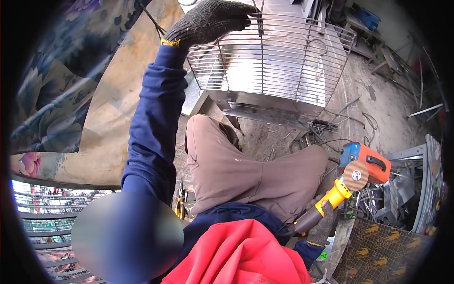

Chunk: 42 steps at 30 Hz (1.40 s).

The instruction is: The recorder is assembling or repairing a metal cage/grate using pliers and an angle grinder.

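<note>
My left hand (210, 21), in a dark knit glove, is closed at the far edge of a curved metal wire rack (265, 54). Its fingertips meet the wires there. The rack stands over a shiny sheet-metal piece (269, 102) in front of my knees. Low at my right side, my right hand (322, 227), gloved too, wraps around the body of a yellow and dark angle grinder (336, 193). The grinder's brown disc (355, 174) faces up, well apart from the rack. Whether the disc is spinning I cannot tell.
Beyond the disc sits an orange and blue machine with a handle (378, 164), cables near it. Metal scraps (397, 189) pile up at right. Pliers with orange handles (180, 206) lie by my left hip. Flower-patterned sheeting (52, 104) covers the left side, above stacked wire racks (45, 227).
</note>
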Motion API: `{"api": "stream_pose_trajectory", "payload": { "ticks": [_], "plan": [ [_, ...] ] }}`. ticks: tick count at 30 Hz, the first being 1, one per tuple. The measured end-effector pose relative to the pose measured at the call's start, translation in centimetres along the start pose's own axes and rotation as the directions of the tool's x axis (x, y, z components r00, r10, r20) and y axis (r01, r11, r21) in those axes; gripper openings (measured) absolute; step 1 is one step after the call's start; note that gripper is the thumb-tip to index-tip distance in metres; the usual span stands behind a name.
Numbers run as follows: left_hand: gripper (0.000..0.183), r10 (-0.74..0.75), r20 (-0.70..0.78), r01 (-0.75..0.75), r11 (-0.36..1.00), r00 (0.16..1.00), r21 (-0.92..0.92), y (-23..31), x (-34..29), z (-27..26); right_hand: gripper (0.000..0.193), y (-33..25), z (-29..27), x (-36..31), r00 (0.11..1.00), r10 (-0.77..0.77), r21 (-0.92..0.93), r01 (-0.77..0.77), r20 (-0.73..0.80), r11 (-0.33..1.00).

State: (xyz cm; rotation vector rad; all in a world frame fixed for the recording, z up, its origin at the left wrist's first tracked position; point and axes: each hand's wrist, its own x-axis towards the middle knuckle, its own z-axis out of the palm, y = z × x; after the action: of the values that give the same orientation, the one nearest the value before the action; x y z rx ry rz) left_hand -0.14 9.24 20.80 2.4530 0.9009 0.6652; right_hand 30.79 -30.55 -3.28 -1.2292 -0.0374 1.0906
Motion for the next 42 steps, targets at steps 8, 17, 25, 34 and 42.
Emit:
{"api": "stream_pose_trajectory", "payload": {
  "ticks": [8,17,25,34,42],
  "plan": [
    [0.036,0.076,-0.389,-0.004,0.983,0.918,0.182,-2.8,4.8,0.8,0.05,0.0,0.2,0.4,0.999,0.025,0.004,-0.025,-0.034,1.0],
    [0.06,-0.252,-0.282,0.278,0.959,0.926,0.053,-13.3,-2.9,2.1,0.05,0.3,0.1,1.4,0.999,0.047,-0.021,-0.047,0.009,0.999],
    [0.073,-0.632,-0.128,0.57,0.755,0.765,-0.324,-18.6,-8.8,10.4,0.05,0.7,-0.7,1.8,0.998,0.024,-0.012,-0.024,0.05,1.0],
    [0.065,-0.512,-0.165,0.432,0.826,0.843,-0.361,-19.9,-8.8,12.6,0.045,1.1,-1.1,2.1,0.999,0.041,-0.091,-0.04,0.012,0.995],
    [0.082,-0.407,-0.346,0.506,0.819,0.845,0.27,-15.3,-7.1,11.6,0.046,1.1,-1.0,2.4,0.999,0.023,-0.174,-0.028,-0.03,0.984]
  ]
}}
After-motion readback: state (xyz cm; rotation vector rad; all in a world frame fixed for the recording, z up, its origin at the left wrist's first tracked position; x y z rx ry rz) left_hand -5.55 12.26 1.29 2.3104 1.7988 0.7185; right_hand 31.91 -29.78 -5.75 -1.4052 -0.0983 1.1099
